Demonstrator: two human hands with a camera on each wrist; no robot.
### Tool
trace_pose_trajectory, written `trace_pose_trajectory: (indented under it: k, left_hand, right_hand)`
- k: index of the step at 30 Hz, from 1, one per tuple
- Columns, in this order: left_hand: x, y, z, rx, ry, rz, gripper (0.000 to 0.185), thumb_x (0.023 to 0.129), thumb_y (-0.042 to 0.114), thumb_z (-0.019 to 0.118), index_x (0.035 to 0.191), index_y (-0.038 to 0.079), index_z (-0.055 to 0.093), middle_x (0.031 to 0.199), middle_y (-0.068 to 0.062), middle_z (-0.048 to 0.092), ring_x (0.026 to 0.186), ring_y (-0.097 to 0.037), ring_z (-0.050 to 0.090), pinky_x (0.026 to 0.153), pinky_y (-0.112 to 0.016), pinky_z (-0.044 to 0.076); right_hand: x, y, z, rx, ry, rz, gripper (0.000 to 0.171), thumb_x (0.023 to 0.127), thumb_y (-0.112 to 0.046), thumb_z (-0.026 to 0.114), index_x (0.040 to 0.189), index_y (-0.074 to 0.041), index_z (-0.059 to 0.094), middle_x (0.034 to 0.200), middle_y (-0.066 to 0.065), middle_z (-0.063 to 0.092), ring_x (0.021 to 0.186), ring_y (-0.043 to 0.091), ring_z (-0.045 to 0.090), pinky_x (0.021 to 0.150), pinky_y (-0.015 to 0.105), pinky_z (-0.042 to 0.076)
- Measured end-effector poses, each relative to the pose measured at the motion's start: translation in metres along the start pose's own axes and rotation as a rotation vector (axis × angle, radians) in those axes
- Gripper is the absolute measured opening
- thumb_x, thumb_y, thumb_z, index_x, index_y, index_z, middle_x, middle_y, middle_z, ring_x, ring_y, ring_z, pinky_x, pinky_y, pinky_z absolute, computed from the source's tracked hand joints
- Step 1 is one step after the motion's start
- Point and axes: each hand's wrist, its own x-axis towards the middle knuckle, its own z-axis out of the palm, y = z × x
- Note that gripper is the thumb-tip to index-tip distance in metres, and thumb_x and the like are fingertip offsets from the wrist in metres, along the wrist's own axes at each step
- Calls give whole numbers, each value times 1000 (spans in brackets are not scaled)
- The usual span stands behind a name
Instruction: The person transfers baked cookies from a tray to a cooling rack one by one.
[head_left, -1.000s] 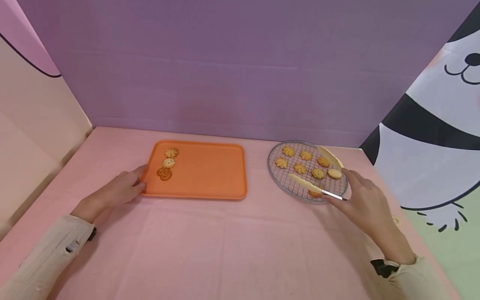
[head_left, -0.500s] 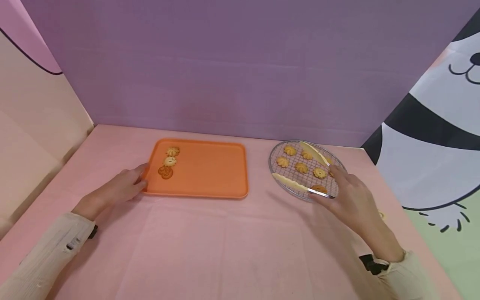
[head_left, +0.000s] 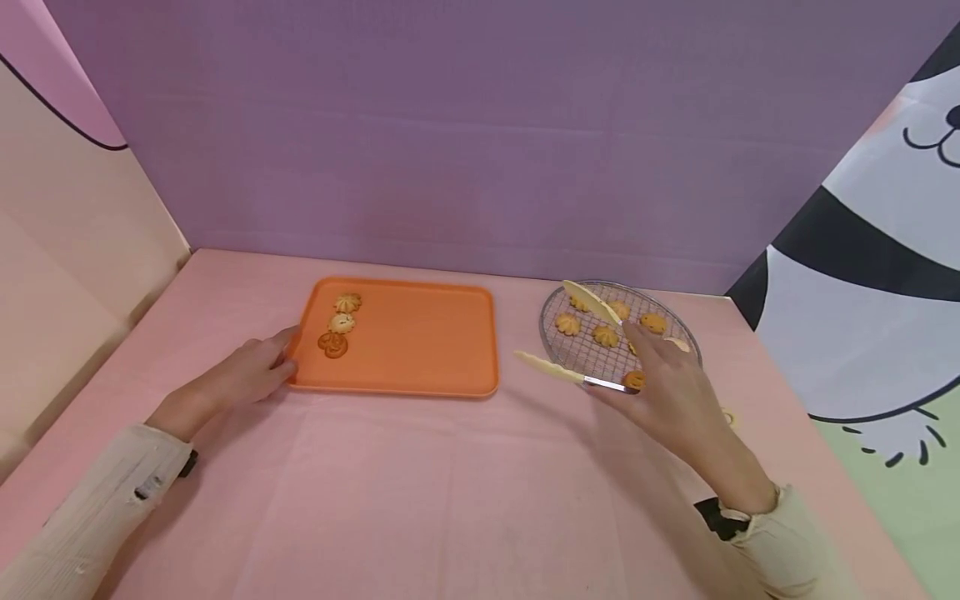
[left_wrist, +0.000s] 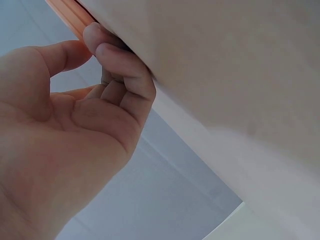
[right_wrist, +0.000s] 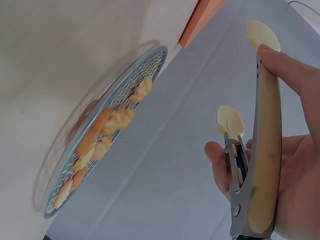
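In the head view my left hand [head_left: 240,379] pinches the left edge of an orange tray [head_left: 420,342] between thumb and fingers. Three cookies [head_left: 342,323] lie in a column along the tray's left side. My right hand [head_left: 678,400] holds food tongs [head_left: 596,304] with pale scalloped tips, its thumb on one arm and fingers on the other. The tongs' arms are spread wide with nothing between the tips, as the right wrist view also shows. Below and beyond them is a round wire cooling rack [head_left: 611,365] bearing several cookies [head_left: 567,324], some hidden behind the tongs and hand.
A pink cloth [head_left: 420,492] covers the table, and a purple backdrop [head_left: 450,150] rises directly behind tray and rack. A panda-printed panel [head_left: 847,333] stands at the right. A small pale yellow ring [head_left: 730,416] shows beside my right wrist.
My right hand has moved left with the tongs, from over the rack's right part toward the gap between rack and tray. My left hand and the tray have stayed in place.
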Motion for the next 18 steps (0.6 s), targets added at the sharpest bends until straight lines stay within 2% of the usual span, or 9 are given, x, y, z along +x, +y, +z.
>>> trace_pose_trajectory:
  k: [4, 11, 18]
  left_hand:
    - [0, 0, 0, 6, -1, -9, 65, 102, 13, 50, 154, -8, 18, 72, -5, 51, 60, -16, 50, 57, -32, 43]
    - [-1, 0, 1, 16, 20, 20, 64, 101, 11, 51, 153, -9, 20, 71, -4, 52, 58, -15, 50, 57, -32, 42]
    - [0, -1, 2, 9, 9, 30, 64, 101, 12, 50, 154, -9, 19, 70, -3, 53, 58, -16, 50, 56, -31, 43]
  right_hand:
    - [3, -7, 2, 14, 15, -42, 94, 71, -38, 89, 143, 2, 45, 131, 29, 57, 113, 49, 58, 91, 67, 42]
    - [11, -17, 10, 12, 38, -120, 96, 71, -45, 87, 144, 2, 45, 129, 26, 61, 109, 47, 62, 90, 62, 47]
    - [19, -34, 22, 44, 7, -159, 99, 73, -48, 85, 147, -1, 40, 134, 23, 59, 114, 45, 59, 97, 60, 44]
